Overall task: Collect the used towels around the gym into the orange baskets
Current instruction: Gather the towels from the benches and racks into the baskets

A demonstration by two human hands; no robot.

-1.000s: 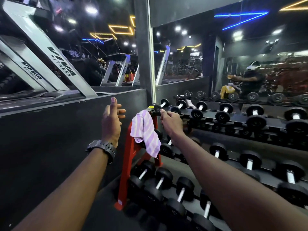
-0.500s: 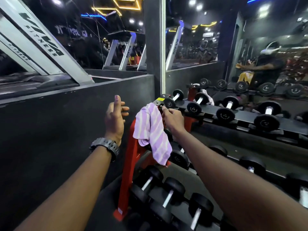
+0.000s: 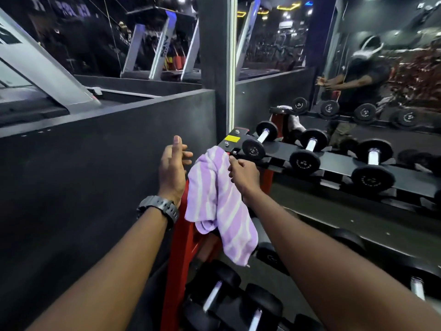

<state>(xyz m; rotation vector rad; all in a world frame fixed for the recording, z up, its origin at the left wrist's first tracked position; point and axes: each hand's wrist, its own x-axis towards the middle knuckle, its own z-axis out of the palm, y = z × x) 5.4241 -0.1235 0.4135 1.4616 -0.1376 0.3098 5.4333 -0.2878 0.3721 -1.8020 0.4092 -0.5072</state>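
Fingers (image 3: 232, 163) of the right hand (image 3: 243, 174) are curled and pinch the upper edge of the purple striped towel (image 3: 220, 206) near its top corner. The left hand (image 3: 173, 168) is held upright at 9 o'clock of the towel, fingers relaxed and slightly bent, holding nothing; a dark wristwatch (image 3: 158, 207) sits on that wrist.

Head view, against half a second earlier: both hands appear closer to the rack, and the right hand's pinch has shifted from beside the rack top onto the towel edge. The towel still hangs draped over the red rack upright (image 3: 188, 237).

Writing: a yellow label (image 3: 232, 139) sits on the rack's top bracket, its text too small to read. The end face of the nearest dumbbell (image 3: 253, 149) carries markings, illegible.

Edges and room: a dark low wall (image 3: 107, 163) stands at 9 o'clock, just beside the left hand. Dumbbell shelves run toward 3 o'clock, a mirror (image 3: 358, 56) behind them.
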